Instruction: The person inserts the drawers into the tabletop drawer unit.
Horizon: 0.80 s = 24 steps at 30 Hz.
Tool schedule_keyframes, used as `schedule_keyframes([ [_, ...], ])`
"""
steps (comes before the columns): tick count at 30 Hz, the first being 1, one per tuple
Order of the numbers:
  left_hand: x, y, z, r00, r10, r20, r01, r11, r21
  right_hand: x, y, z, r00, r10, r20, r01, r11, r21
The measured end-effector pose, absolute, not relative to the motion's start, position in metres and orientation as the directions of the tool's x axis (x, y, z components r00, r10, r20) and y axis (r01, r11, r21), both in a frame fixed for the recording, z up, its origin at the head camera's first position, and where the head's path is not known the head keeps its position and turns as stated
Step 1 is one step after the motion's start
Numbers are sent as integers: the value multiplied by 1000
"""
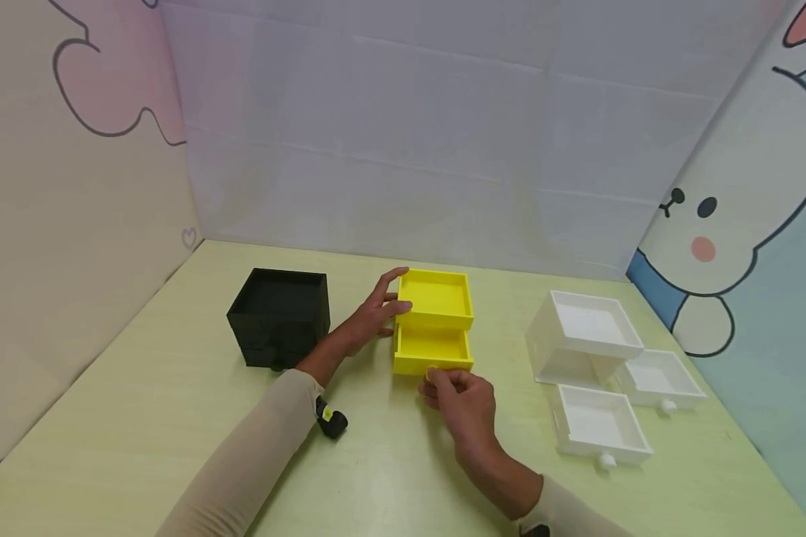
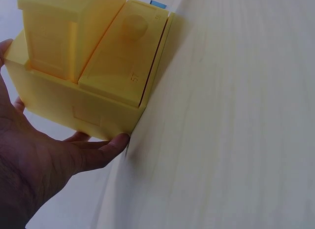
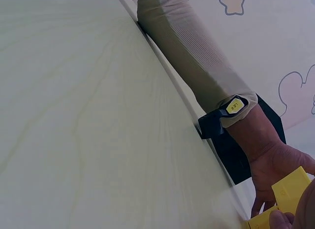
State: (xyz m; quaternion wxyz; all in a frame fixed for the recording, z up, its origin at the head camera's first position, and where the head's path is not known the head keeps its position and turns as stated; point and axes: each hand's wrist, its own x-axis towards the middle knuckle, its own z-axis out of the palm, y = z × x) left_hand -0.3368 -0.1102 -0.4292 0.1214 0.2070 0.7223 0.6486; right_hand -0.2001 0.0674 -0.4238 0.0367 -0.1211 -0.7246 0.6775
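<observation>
A small yellow drawer cabinet (image 1: 436, 297) stands mid-table, its upper drawer (image 1: 433, 365) pulled out toward the person. My left hand (image 1: 368, 322) grips the cabinet's left side, with thumb and fingers spread along that wall. At the drawer's front, my right hand (image 1: 469, 410) pinches the knob between thumb and fingers, which mostly hide it. From the left wrist, the lower drawer (image 2: 115, 66) sits flush in the cabinet, its round knob uncovered. In the right wrist view, only a bit of the right hand (image 3: 283, 220) shows at the corner, beside the yellow drawer.
To the left is a black drawer cabinet (image 1: 278, 328), close by the left forearm. On the right, a white cabinet shell (image 1: 554, 350) has two white drawers out on the table, one in front (image 1: 601, 421) and another beside it (image 1: 665, 373). Walls border the table's back and sides.
</observation>
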Motion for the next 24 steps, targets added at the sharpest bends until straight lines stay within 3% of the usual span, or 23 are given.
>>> schedule_keyframes([
  [24,-335,-110,-429,-879,465,104,144,51,988,-206,65,-423,-970,235,-62,66,11,-998],
])
